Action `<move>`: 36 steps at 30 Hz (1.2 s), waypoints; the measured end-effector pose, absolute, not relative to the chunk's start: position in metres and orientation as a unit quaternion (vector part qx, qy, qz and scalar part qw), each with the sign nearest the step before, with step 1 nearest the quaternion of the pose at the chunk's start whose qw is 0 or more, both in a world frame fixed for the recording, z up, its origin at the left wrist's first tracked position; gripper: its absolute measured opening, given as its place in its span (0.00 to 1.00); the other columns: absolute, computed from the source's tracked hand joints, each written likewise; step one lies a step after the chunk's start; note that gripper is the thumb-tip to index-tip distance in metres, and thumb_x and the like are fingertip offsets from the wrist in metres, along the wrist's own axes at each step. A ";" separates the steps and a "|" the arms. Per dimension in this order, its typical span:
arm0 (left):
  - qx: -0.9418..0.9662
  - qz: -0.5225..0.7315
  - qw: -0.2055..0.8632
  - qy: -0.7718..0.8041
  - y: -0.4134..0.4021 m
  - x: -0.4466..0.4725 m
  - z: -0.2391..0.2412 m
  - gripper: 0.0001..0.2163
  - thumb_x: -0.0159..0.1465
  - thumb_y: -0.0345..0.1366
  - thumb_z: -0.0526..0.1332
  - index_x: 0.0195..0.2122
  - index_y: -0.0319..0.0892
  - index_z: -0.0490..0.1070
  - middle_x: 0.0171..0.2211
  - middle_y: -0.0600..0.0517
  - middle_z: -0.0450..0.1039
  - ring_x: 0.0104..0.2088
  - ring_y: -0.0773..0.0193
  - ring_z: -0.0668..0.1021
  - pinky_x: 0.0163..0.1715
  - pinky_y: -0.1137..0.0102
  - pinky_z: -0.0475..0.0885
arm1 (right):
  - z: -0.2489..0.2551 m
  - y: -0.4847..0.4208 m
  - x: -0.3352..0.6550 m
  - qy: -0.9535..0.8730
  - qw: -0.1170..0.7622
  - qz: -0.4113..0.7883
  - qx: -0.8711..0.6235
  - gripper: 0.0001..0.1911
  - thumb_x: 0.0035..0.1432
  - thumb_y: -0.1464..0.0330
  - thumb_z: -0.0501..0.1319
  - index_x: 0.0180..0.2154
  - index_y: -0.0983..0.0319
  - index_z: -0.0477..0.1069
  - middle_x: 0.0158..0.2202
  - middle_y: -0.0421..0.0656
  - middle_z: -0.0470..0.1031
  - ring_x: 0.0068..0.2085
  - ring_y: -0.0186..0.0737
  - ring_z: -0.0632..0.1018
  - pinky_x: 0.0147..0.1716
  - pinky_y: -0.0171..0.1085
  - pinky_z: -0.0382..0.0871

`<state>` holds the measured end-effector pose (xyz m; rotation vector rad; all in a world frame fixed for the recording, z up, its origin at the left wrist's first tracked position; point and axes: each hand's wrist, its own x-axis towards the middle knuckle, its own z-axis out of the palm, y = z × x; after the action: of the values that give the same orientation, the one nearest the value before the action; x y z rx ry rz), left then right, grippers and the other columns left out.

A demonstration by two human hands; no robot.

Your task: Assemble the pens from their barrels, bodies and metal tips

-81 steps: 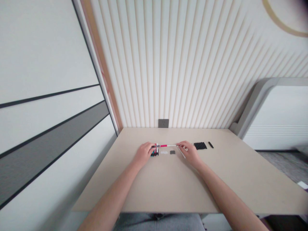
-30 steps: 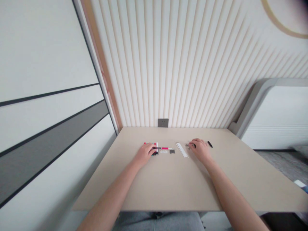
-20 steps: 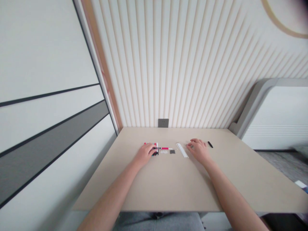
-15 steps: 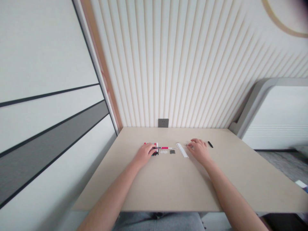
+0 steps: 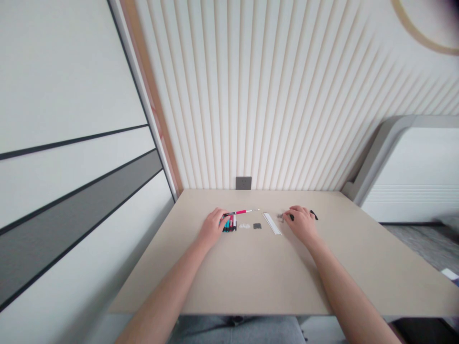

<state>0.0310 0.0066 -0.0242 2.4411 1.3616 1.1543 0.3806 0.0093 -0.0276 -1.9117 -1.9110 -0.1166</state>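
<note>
My left hand point(image 5: 215, 225) is closed on a pen barrel point(image 5: 241, 212) in red and black, held by its dark end. A thin white refill with a small tip sticks out of the barrel to the right. Under and beside my left fingers lies a row of teal, red, white and black pen barrels point(image 5: 230, 223). Closed at the fingertips, my right hand point(image 5: 303, 223) has a small black piece point(image 5: 291, 217) in its pinch. Just left of those fingertips lie small grey metallic parts point(image 5: 280, 217).
Along the table point(image 5: 229, 272) lie small clear pieces point(image 5: 244, 226), a dark grey cluster of tiny parts point(image 5: 257, 226) and slim white sticks point(image 5: 272, 223). A black stick-like item point(image 5: 314, 215) lies just beyond my right hand. A socket point(image 5: 243, 183) is on the wall behind.
My left hand has raised and tilted the pen barrel, uncovering more of the row. My right hand has shifted right, and a black piece now shows at its fingertips.
</note>
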 end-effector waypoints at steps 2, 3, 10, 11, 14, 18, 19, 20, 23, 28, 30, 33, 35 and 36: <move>0.810 0.380 0.060 0.442 0.007 0.031 -0.024 0.06 0.69 0.36 0.54 0.41 0.43 0.70 0.38 0.49 0.71 0.38 0.60 0.74 0.41 0.66 0.70 | -0.025 0.009 0.384 -0.665 0.217 -0.049 -0.713 0.14 0.62 0.63 0.55 0.37 0.57 0.79 0.48 0.46 0.75 0.49 0.50 0.71 0.46 0.46 0.58; 0.813 0.378 0.062 0.438 0.006 0.032 -0.024 0.06 0.69 0.36 0.54 0.42 0.43 0.70 0.38 0.49 0.71 0.39 0.60 0.74 0.42 0.66 0.70 | -0.025 0.008 0.387 -0.652 0.214 -0.053 -0.726 0.14 0.63 0.63 0.54 0.38 0.57 0.79 0.47 0.47 0.75 0.49 0.50 0.71 0.45 0.46 0.58; 0.826 0.360 0.066 0.429 0.004 0.033 -0.022 0.06 0.70 0.36 0.55 0.41 0.43 0.70 0.37 0.50 0.69 0.39 0.61 0.74 0.41 0.66 0.70 | -0.026 0.009 0.404 -0.612 0.164 -0.032 -0.773 0.14 0.62 0.65 0.54 0.39 0.58 0.79 0.47 0.50 0.75 0.50 0.54 0.70 0.44 0.47 0.58; 0.826 0.359 0.066 0.430 0.004 0.033 -0.022 0.06 0.70 0.36 0.54 0.41 0.43 0.70 0.37 0.50 0.69 0.39 0.61 0.74 0.41 0.67 0.70 | -0.027 0.010 0.403 -0.616 0.162 -0.027 -0.771 0.14 0.61 0.64 0.55 0.39 0.57 0.79 0.47 0.49 0.75 0.50 0.53 0.70 0.45 0.47 0.58; 0.827 0.356 0.062 0.431 0.005 0.033 -0.022 0.06 0.70 0.36 0.54 0.41 0.43 0.70 0.36 0.51 0.69 0.38 0.61 0.74 0.41 0.67 0.69 | -0.029 0.010 0.399 -0.633 0.157 -0.020 -0.758 0.13 0.61 0.63 0.56 0.39 0.57 0.79 0.47 0.48 0.74 0.50 0.53 0.70 0.45 0.47 0.58; 0.830 0.349 0.059 0.432 0.005 0.033 -0.023 0.06 0.70 0.36 0.55 0.41 0.42 0.70 0.36 0.51 0.70 0.38 0.61 0.74 0.41 0.67 0.69 | -0.029 0.009 0.395 -0.639 0.147 -0.022 -0.755 0.13 0.61 0.61 0.56 0.38 0.57 0.79 0.46 0.49 0.74 0.51 0.53 0.70 0.46 0.47 0.57; 0.830 0.349 0.057 0.432 0.005 0.033 -0.024 0.06 0.70 0.36 0.55 0.41 0.43 0.70 0.36 0.51 0.70 0.38 0.61 0.74 0.41 0.67 0.69 | -0.029 0.009 0.394 -0.638 0.143 -0.024 -0.756 0.13 0.61 0.61 0.56 0.38 0.57 0.78 0.46 0.49 0.73 0.51 0.54 0.70 0.46 0.47 0.57; 0.830 0.348 0.055 0.432 0.005 0.033 -0.024 0.06 0.70 0.36 0.55 0.41 0.43 0.70 0.36 0.51 0.70 0.38 0.61 0.74 0.41 0.67 0.69 | -0.029 0.009 0.394 -0.637 0.138 -0.025 -0.758 0.14 0.61 0.60 0.56 0.38 0.57 0.78 0.45 0.49 0.73 0.51 0.54 0.70 0.45 0.47 0.57; 0.832 0.347 0.054 0.429 0.005 0.033 -0.023 0.06 0.70 0.36 0.55 0.42 0.43 0.70 0.37 0.51 0.70 0.39 0.61 0.74 0.40 0.67 0.69 | -0.028 0.009 0.392 -0.632 0.123 -0.030 -0.764 0.15 0.61 0.58 0.56 0.39 0.58 0.77 0.44 0.50 0.73 0.50 0.54 0.69 0.45 0.47 0.57; 0.834 0.348 0.060 0.425 0.004 0.034 -0.021 0.07 0.70 0.36 0.55 0.43 0.43 0.70 0.37 0.51 0.71 0.38 0.61 0.75 0.40 0.67 0.69 | -0.028 0.010 0.390 -0.632 0.107 -0.039 -0.766 0.16 0.62 0.58 0.56 0.39 0.60 0.76 0.44 0.51 0.72 0.50 0.53 0.69 0.45 0.47 0.57; 0.834 0.349 0.060 0.422 0.004 0.034 -0.021 0.07 0.70 0.37 0.55 0.43 0.43 0.70 0.37 0.50 0.71 0.38 0.61 0.75 0.40 0.67 0.69 | -0.029 0.011 0.390 -0.632 0.101 -0.041 -0.768 0.16 0.62 0.58 0.56 0.38 0.60 0.76 0.44 0.51 0.72 0.50 0.53 0.69 0.46 0.47 0.56; 0.836 0.353 0.061 0.416 0.004 0.034 -0.022 0.07 0.70 0.37 0.55 0.43 0.43 0.70 0.37 0.50 0.71 0.39 0.61 0.75 0.41 0.67 0.70 | -0.030 0.011 0.390 -0.632 0.096 -0.046 -0.768 0.15 0.62 0.58 0.56 0.38 0.60 0.76 0.44 0.51 0.72 0.50 0.53 0.69 0.46 0.47 0.57; 0.837 0.354 0.064 0.412 0.004 0.035 -0.022 0.07 0.70 0.37 0.54 0.42 0.43 0.70 0.38 0.50 0.71 0.39 0.61 0.75 0.41 0.67 0.70 | -0.030 0.011 0.388 -0.630 0.095 -0.050 -0.769 0.15 0.61 0.59 0.56 0.38 0.61 0.76 0.44 0.51 0.72 0.50 0.54 0.70 0.46 0.47 0.57; 0.838 0.355 0.065 0.410 0.003 0.035 -0.022 0.07 0.70 0.37 0.54 0.42 0.43 0.70 0.38 0.50 0.71 0.39 0.61 0.75 0.41 0.66 0.70 | -0.030 0.011 0.388 -0.630 0.097 -0.051 -0.769 0.15 0.61 0.60 0.56 0.37 0.61 0.76 0.44 0.52 0.73 0.50 0.54 0.70 0.46 0.47 0.57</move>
<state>0.0349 0.0035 -0.0218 2.5274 1.2376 1.0704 0.3879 0.0112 -0.0303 -2.2774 -1.8638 -0.1499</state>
